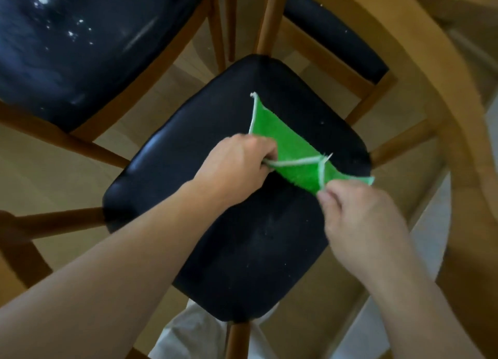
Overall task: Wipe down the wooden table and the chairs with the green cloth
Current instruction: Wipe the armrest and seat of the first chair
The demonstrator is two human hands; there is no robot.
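Above the black chair seat (215, 210), both hands, left hand (237, 164) and right hand (358, 213), pinch the green cloth (291, 148)

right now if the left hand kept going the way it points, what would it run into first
The left hand points up-right along the green cloth it grips, so it meets that first, then the black chair seat; height above the seat is unclear.
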